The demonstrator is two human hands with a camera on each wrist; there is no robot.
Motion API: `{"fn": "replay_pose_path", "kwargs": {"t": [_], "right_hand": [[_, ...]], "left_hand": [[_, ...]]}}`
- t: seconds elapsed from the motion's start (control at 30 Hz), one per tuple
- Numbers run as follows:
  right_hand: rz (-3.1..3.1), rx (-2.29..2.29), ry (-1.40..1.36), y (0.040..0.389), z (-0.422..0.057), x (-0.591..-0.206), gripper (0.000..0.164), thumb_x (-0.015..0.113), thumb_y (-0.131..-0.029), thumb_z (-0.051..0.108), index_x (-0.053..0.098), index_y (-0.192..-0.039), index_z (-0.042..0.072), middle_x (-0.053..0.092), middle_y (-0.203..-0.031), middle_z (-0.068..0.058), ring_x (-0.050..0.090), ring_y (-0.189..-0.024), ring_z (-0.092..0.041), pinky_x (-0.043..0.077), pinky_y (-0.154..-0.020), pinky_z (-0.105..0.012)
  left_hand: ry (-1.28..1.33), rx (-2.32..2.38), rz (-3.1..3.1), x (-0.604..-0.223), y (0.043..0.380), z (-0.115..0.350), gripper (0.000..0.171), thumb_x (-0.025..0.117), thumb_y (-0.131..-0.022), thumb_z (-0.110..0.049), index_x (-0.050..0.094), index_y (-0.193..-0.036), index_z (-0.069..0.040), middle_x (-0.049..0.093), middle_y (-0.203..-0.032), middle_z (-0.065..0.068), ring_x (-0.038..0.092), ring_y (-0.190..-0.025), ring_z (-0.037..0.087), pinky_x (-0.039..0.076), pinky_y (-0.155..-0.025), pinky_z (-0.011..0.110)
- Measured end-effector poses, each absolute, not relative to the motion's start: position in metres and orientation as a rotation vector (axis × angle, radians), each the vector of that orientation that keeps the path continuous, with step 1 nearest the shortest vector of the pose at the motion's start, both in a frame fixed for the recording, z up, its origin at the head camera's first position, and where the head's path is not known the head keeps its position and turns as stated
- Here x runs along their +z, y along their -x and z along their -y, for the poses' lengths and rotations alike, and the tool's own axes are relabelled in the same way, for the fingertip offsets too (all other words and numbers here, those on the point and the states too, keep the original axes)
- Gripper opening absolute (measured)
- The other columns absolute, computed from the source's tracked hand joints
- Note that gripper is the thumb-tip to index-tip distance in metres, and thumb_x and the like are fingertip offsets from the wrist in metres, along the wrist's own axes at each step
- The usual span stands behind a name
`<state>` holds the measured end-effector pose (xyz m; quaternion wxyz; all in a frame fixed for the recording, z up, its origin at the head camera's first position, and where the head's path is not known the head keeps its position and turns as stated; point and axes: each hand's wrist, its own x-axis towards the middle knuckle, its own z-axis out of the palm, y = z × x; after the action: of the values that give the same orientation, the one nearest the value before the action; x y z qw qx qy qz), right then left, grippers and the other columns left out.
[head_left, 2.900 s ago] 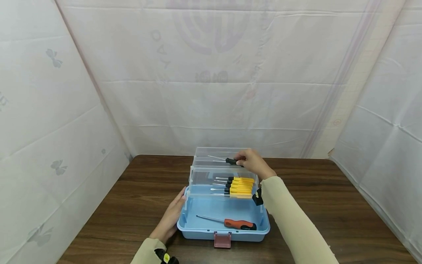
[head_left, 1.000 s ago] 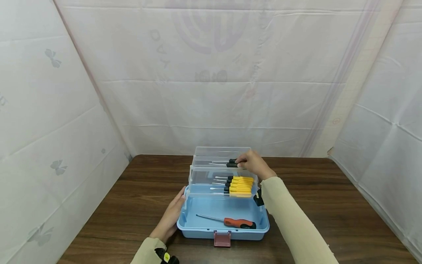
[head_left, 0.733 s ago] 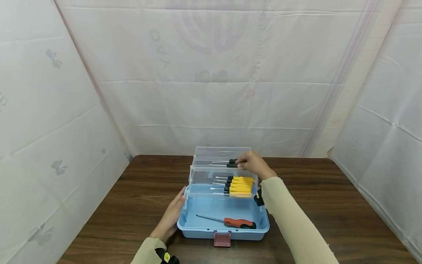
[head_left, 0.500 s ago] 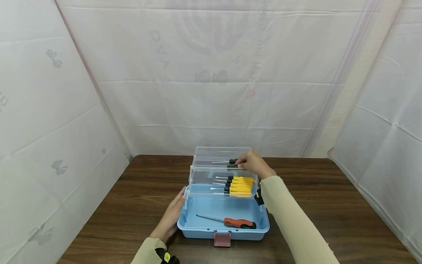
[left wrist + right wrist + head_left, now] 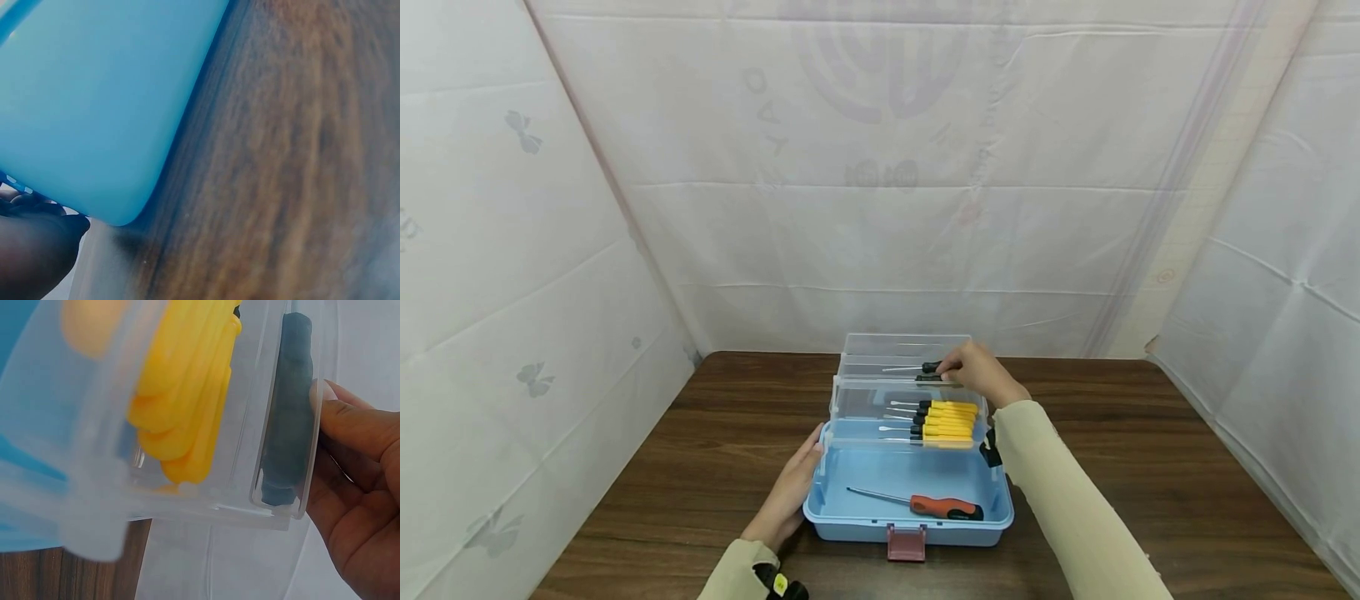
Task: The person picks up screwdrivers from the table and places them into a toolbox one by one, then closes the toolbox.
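The toolbox (image 5: 827, 530) stands with its lid and clear trays raised; its base is light blue. My left hand (image 5: 786, 497) rests along its left wall, fingers fairly straight. At the rear clear tray (image 5: 861, 367), my right hand (image 5: 976, 372) has thumb and fingers curled at a black-handled screwdriver (image 5: 930, 367). A second black-handled screwdriver (image 5: 928, 378) lies lower, behind the tray's front wall. The fingertips' exact contact is partly hidden. In the right wrist view, a dark handle (image 5: 289, 412) sits inside the tray beside the thumb.
Several yellow-handled screwdrivers (image 5: 947, 425) lie in the nearer clear tray (image 5: 853, 400). An orange-and-black screwdriver (image 5: 946, 507) lies in the blue base. A pink latch (image 5: 906, 543) hangs at the front. The wooden table (image 5: 1105, 467) meets white curtains (image 5: 790, 250).
A black-handled screwdriver has come down from above the rear tray to behind its front wall. My right hand has barely shifted lately; the left hand has stayed on the box.
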<state>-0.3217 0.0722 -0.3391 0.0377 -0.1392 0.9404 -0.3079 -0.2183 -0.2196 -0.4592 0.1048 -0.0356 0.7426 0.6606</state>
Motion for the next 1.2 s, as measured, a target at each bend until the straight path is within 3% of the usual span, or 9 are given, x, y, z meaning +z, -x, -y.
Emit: {"fn": "replay_pose_path", "kwargs": {"t": [0.73,1.2], "right_hand": [[-2.893,-0.975,0.392,0.319,-0.076,-0.343,0.016,0.063,-0.091,0.004,0.073,-0.104,0.003,0.071,-0.105,-0.01,0.065,-0.086,-0.018,0.058,-0.081,-0.034],[-2.957,-0.946,0.492,0.315,-0.083,-0.342,0.017,0.062,-0.093,0.006,0.073,-0.105,0.004,0.07,-0.108,-0.011,0.064,-0.09,-0.019,0.057,-0.083,-0.036]], "left_hand": [[0.091,1.965,-2.171,-0.46,0.22,0.216,0.058,0.031,-0.105,-0.042,0.016,-0.155,-0.019,0.014,-0.161,0.016,0.011,-0.147,0.042,0.016,-0.114,0.062],[0.073,1.96,-2.168,-0.459,0.22,0.219,0.059,0.032,-0.105,-0.041,0.015,-0.156,-0.018,0.013,-0.161,0.016,0.01,-0.147,0.041,0.015,-0.115,0.061]]}}
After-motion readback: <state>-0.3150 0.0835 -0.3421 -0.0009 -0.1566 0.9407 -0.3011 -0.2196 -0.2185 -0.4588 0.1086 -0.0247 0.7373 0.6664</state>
